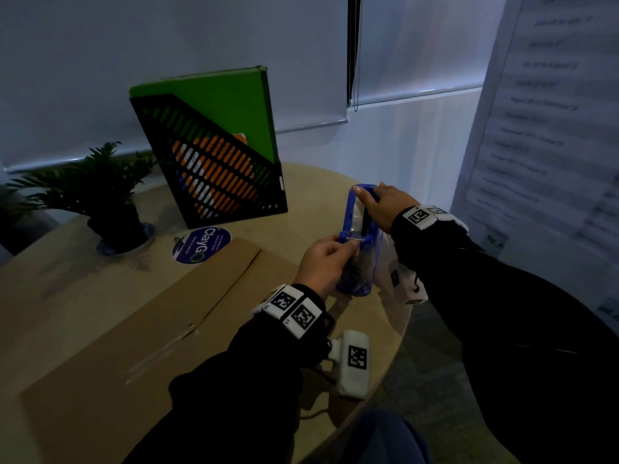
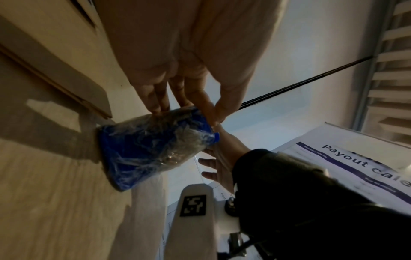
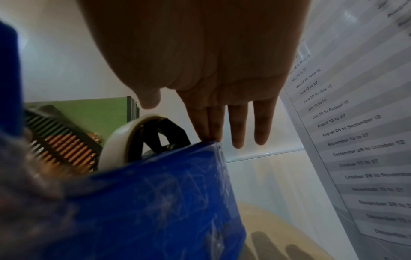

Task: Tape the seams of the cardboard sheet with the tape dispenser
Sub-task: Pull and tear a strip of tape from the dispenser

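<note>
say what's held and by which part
Blue tape dispenser: left hand pinches the top of its grip by the roller; right hand fingertips touch its blade edge.
</note>
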The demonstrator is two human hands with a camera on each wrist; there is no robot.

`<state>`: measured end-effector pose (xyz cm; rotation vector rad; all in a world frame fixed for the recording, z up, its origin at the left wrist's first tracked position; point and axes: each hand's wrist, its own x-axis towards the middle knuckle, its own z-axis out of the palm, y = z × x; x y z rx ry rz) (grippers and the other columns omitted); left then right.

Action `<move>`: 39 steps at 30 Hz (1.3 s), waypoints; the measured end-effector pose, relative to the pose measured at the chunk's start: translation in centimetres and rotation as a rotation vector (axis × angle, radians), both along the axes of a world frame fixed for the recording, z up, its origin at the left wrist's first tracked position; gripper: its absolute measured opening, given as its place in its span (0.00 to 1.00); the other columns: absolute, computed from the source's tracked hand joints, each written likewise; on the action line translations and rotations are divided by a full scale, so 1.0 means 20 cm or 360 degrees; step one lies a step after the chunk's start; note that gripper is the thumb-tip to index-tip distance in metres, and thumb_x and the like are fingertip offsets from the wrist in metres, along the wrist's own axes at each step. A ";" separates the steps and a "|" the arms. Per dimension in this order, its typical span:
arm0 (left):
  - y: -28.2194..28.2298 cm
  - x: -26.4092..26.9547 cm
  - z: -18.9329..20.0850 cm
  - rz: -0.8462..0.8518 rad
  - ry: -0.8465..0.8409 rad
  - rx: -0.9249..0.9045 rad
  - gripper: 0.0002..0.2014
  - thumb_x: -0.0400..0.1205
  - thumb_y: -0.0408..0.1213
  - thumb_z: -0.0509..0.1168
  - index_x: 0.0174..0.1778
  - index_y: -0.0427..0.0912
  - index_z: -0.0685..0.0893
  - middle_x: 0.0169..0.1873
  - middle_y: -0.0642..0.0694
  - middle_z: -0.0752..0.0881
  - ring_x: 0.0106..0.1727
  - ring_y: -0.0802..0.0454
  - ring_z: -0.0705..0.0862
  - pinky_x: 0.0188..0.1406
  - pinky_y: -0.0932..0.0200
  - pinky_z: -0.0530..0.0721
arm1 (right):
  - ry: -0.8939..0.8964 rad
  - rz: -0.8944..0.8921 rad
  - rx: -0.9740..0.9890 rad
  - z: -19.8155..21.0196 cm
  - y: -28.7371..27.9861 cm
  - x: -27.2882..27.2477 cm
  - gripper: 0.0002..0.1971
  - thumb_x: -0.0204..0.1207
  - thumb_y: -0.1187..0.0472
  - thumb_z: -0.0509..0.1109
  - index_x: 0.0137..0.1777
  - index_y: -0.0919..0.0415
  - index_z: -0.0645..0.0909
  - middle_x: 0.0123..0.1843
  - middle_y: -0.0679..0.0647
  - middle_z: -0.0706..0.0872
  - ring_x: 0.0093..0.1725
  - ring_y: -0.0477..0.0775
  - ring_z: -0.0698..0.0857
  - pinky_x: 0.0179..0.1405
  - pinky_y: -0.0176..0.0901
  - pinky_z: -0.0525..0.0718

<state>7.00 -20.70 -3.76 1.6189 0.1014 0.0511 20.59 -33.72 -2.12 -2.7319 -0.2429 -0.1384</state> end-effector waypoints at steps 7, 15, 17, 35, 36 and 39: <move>-0.01 -0.01 0.01 0.0067 -0.0032 0.0066 0.21 0.81 0.35 0.67 0.20 0.42 0.76 0.39 0.58 0.84 0.49 0.48 0.83 0.62 0.44 0.81 | 0.0007 -0.0004 -0.0005 0.01 0.01 -0.01 0.36 0.81 0.32 0.44 0.57 0.64 0.80 0.63 0.63 0.79 0.60 0.64 0.81 0.62 0.54 0.76; 0.01 -0.01 -0.01 0.0079 -0.0109 0.0210 0.20 0.81 0.34 0.67 0.21 0.42 0.75 0.56 0.49 0.83 0.53 0.49 0.83 0.61 0.51 0.80 | 0.0009 -0.0007 -0.0024 0.00 0.01 -0.01 0.36 0.81 0.32 0.44 0.58 0.64 0.79 0.63 0.63 0.79 0.60 0.64 0.81 0.62 0.53 0.76; 0.02 -0.01 -0.01 0.0068 -0.0125 0.0248 0.19 0.81 0.35 0.67 0.23 0.42 0.75 0.62 0.46 0.82 0.55 0.49 0.83 0.63 0.51 0.81 | 0.0008 -0.0003 -0.0023 0.00 0.01 -0.01 0.36 0.81 0.33 0.44 0.59 0.64 0.79 0.63 0.63 0.79 0.60 0.64 0.81 0.62 0.53 0.76; 0.09 -0.02 0.07 -0.0195 -0.0008 0.0420 0.14 0.82 0.29 0.63 0.30 0.37 0.73 0.54 0.53 0.82 0.45 0.59 0.84 0.45 0.67 0.85 | 0.0096 -0.0007 -0.0067 0.05 0.01 -0.03 0.39 0.81 0.33 0.42 0.64 0.66 0.79 0.66 0.64 0.78 0.63 0.64 0.80 0.65 0.53 0.75; 0.09 -0.03 0.10 -0.0238 0.0013 0.0454 0.11 0.83 0.29 0.63 0.34 0.35 0.75 0.54 0.56 0.81 0.43 0.65 0.81 0.37 0.77 0.81 | 0.0106 -0.0003 -0.0069 0.05 0.00 -0.03 0.39 0.82 0.33 0.41 0.65 0.66 0.78 0.67 0.64 0.78 0.64 0.64 0.80 0.66 0.53 0.75; 0.14 -0.05 0.14 -0.0352 -0.0008 0.0597 0.09 0.83 0.32 0.64 0.37 0.35 0.77 0.57 0.61 0.79 0.47 0.62 0.82 0.34 0.84 0.76 | 0.0168 0.0009 -0.0016 0.06 0.00 -0.03 0.39 0.82 0.34 0.41 0.68 0.66 0.76 0.70 0.65 0.76 0.66 0.64 0.79 0.67 0.53 0.74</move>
